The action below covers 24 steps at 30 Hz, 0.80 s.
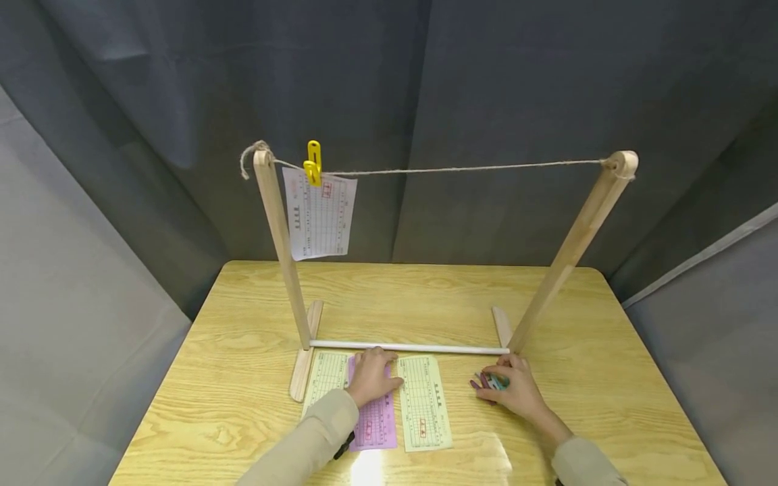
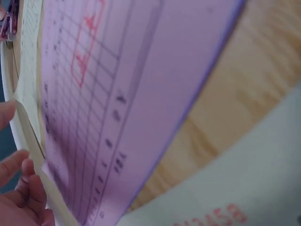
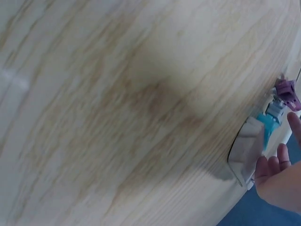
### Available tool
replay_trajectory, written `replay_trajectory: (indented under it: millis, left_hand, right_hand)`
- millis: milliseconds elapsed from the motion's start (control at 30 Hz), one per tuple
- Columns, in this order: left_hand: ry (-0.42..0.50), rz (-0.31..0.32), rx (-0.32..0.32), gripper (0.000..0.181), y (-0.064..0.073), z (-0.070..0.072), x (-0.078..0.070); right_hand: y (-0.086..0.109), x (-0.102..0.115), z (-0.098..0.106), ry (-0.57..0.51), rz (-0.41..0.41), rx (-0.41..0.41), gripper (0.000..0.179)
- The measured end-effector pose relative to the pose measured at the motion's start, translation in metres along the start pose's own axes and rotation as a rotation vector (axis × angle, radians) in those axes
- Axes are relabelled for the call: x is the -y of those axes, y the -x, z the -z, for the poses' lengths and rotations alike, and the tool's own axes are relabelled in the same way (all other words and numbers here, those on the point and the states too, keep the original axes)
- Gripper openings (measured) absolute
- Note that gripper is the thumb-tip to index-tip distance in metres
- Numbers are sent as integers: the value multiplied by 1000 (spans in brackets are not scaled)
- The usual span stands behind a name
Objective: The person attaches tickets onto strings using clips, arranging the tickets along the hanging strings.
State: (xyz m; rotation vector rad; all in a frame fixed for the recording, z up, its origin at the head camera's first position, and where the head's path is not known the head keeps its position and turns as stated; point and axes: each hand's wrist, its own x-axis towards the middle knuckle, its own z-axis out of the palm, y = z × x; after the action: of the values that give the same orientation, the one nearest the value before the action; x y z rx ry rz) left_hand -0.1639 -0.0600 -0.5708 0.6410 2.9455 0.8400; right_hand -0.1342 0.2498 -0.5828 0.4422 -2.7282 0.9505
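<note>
My left hand (image 1: pixel 373 376) lies over the upper part of a purple printed slip (image 1: pixel 377 422), its thumb spread to the right. In the left wrist view its fingertips (image 2: pixel 33 181) show past the slip's far end. Pale yellow-green slips flank it: one to the left (image 1: pixel 328 371), partly hidden by my sleeve, and another to the right (image 1: pixel 424 403). At the right, my right hand (image 1: pixel 519 388) reaches round a small cluster of clips, thumb and forefinger apart. A purple clip (image 3: pixel 286 92) is nearest the forefinger; grey (image 3: pixel 275 109) and teal (image 3: pixel 267 125) clips lie beside it.
A wooden frame has two posts, left (image 1: pixel 282 250) and right (image 1: pixel 571 253), with a white rod (image 1: pixel 407 347) low between them. Twine (image 1: pixel 456 169) spans their tops. A yellow clip (image 1: pixel 313 163) holds a whitish slip (image 1: pixel 319 219) on it near the left post. Grey curtains surround the table (image 1: pixel 213 378).
</note>
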Motion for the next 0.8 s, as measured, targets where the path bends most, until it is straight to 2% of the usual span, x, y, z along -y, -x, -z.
replay_trajectory:
  millis: [100,300,800]
  left_hand:
    - [-22,72,-2,56,-3,-2,1]
    - [51,162,1,60,-8,-9,5]
    - [68,209,-12,51,-10,-13,-1]
  right_hand:
    - [-1,1,-2,38,-4,-17,48]
    - [-3,4,-4,94,-136,59,55]
    - [-3,6,-10,115,-204,69,43]
